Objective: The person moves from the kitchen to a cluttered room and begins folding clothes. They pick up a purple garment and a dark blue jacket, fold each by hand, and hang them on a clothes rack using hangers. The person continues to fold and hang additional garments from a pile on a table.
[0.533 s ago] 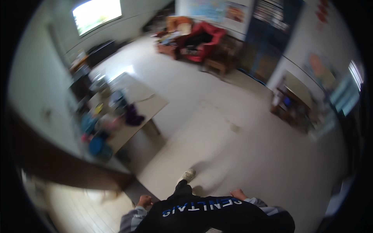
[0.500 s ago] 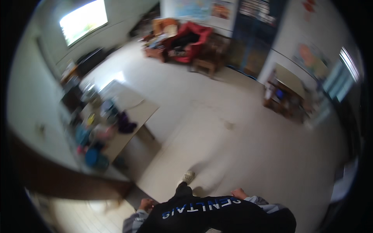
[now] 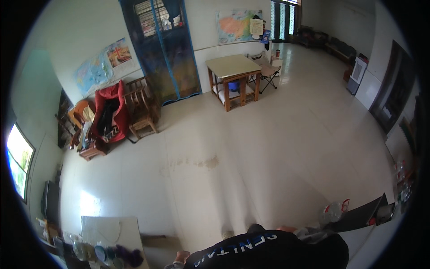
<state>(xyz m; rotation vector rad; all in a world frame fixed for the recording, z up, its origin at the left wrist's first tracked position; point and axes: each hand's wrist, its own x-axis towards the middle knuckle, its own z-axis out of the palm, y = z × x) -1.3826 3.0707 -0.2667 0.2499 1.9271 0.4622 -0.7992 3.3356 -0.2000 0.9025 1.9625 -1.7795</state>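
1. View has swung round since earlier: red-draped chair [image 3: 109,114] now upper left, wooden table [image 3: 234,68] up top
2. Cluttered table [image 3: 117,229] now at the lower left edge
3. Left hand [image 3: 181,257] peeks beside dark shirt [image 3: 268,251], fingers unclear; right hand hidden
4. Clear bottle [image 3: 332,211] lower right, possibly on a dark surface

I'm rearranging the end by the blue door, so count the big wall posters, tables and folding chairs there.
Big wall posters: 3
Tables: 1
Folding chairs: 1
Total: 5
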